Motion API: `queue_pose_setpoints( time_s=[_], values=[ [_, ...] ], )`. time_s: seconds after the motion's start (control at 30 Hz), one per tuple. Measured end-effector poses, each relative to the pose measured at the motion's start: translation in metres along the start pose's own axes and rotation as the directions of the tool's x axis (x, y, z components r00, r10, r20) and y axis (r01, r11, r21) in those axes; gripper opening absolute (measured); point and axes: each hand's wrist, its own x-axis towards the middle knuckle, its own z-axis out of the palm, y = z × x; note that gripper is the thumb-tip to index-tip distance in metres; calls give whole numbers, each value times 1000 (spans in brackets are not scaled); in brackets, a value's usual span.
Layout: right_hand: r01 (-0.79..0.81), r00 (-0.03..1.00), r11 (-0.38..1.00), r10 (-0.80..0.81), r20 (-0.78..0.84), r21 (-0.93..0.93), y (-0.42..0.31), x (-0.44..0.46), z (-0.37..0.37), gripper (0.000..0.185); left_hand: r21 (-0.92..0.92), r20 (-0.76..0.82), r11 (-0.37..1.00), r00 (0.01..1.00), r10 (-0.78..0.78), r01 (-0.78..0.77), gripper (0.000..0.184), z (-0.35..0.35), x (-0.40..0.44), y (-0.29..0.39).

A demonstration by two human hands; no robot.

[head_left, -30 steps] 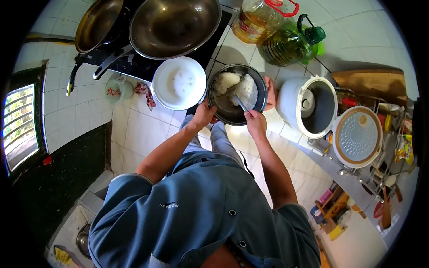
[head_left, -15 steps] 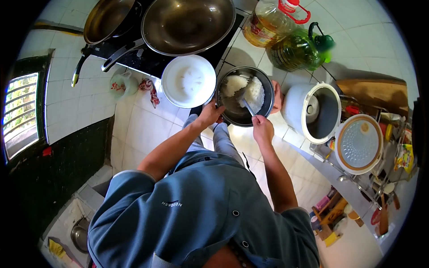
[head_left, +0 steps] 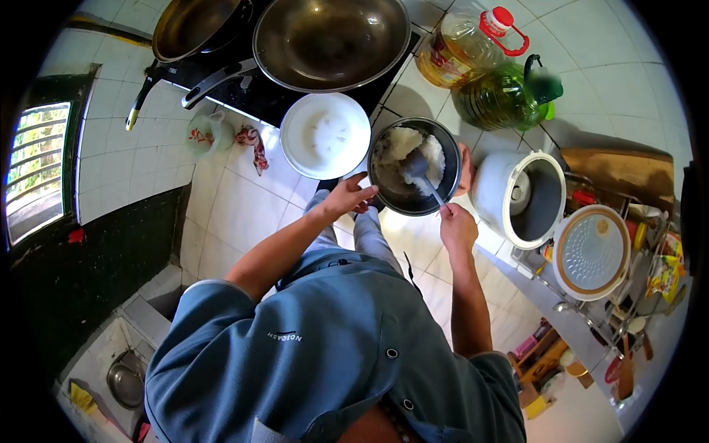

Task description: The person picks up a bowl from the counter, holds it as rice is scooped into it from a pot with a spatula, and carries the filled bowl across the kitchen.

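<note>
A dark metal pot [head_left: 382, 193] with white rice [head_left: 405, 142] in it stands at the counter's front edge. My right hand [head_left: 459, 224] is closed round the handle of a metal spoon [head_left: 418, 168], whose bowl rests in the rice. At the pot's left rim is my left hand [head_left: 347, 197], thumb and fingers gripping the edge; some fingertips are hidden. Left of the pot, close to my left hand, sits a white bowl [head_left: 325, 136] with wet-looking specks inside. A pinkish thing [head_left: 465, 168], which I cannot make out, shows behind the pot's right side.
A large wok [head_left: 332, 40] and a smaller pan [head_left: 193, 29] stand on the black cooktop. Two oil bottles [head_left: 461, 52] [head_left: 498, 96] are at the back. An open rice cooker [head_left: 495, 193] is at right, near a crowded rack. A plastic cup [head_left: 209, 134] stands at left.
The spoon's bowl has turned over and pushed through the rice, with the mounds now more broken up. My left hand's grip at the rim has shifted slightly. The whole view has shifted a little.
</note>
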Motion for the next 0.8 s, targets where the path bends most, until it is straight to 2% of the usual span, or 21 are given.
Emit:
queue_pose_setpoints(
  time_s=[0.1,0.13,0.2,0.23,0.27,0.37,0.4,0.47,0.53,0.6,0.67,0.7,0.73,0.8],
  values=[
    [16,1000,998,-15,12,-61,-8,12,-6,22,-208,16,973,995,-101,103,72,-15,-13,-19],
    [27,999,996,-24,44,-88,-10,14,-8,23,-205,17,973,995,-102,103,72,-20,-18,-22],
    [28,998,995,-22,67,-93,-16,16,-14,23,-335,-32,938,994,-103,87,74,-29,-27,-27],
    [31,996,995,-22,90,-100,-20,17,-18,23,-376,-48,923,993,-109,83,64,-33,-32,-26],
    [35,996,994,-26,89,-101,-24,17,-22,23,-378,-50,922,993,-106,80,64,-40,-35,-26],
    [5,994,983,16,110,-186,-33,16,-24,23,-580,-216,801,976,20,-145,39,-52,-42,-28],
    [3,995,984,14,94,-177,-31,19,-16,24,-583,-218,799,976,22,-148,39,-54,-42,-25],
    [19,997,986,-5,79,-168,-29,26,0,24,-568,-382,778,923,38,-267,40,-58,-40,-18],
    [-34,998,997,38,47,-68,-18,26,15,26,-567,-426,772,904,24,-287,37,-62,-36,-17],
    [13,998,1000,-12,58,-12,-5,26,23,27,-555,-453,759,889,66,-339,34,-66,-29,-24],
    [25,1000,995,-23,-21,92,6,25,28,29,-589,-446,741,895,35,-322,33,-70,-29,-23],
    [17,1000,983,-19,8,182,9,26,29,28,-596,-448,742,894,10,-307,31,-70,-32,-22],
    [36,999,982,-38,8,183,13,25,29,28,-601,-453,743,891,-15,-293,30,-69,-37,-20],
    [-125,987,858,58,147,498,18,24,27,28,-583,-445,763,896,-9,-281,28,-69,-48,-22]
  ],
)
